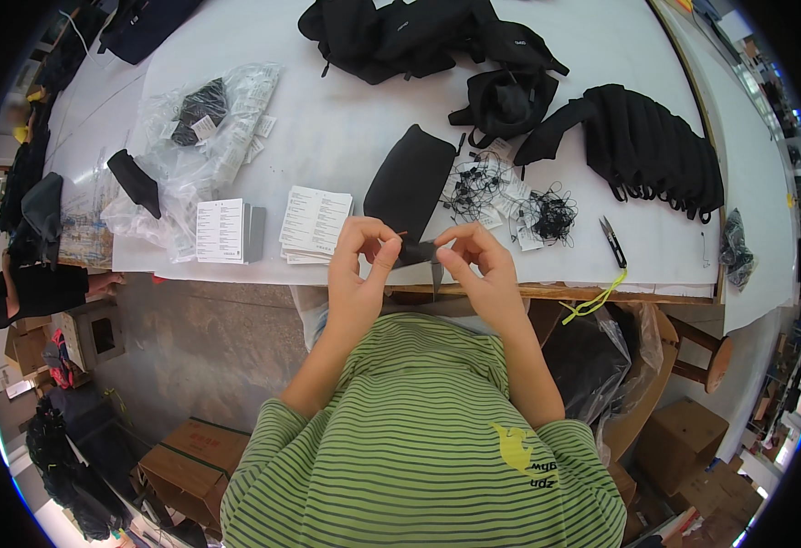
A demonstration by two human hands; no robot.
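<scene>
Over the table's front edge, my left hand (363, 267) and my right hand (479, 269) are raised close together, thumb and forefinger pinched on each. Between the fingertips is a small dark piece (412, 252); its kind is too small and blurred to tell. A narrow dark strip (436, 277) hangs below it beside my right fingers. Just beyond lies a flat black fabric pouch (409, 183). To its right, black looped cords (481, 185) are tangled with white tags (515, 192). Two stacks of printed white cards (316, 224) lie left of my left hand.
Thread snips (613, 242) with a yellow-green cord lie at right. Behind them is a row of black bags (652, 151); more black bags (400, 36) lie at the far side. At left is a clear plastic bag (245, 110) of tagged items. A person (40, 294) is at far left.
</scene>
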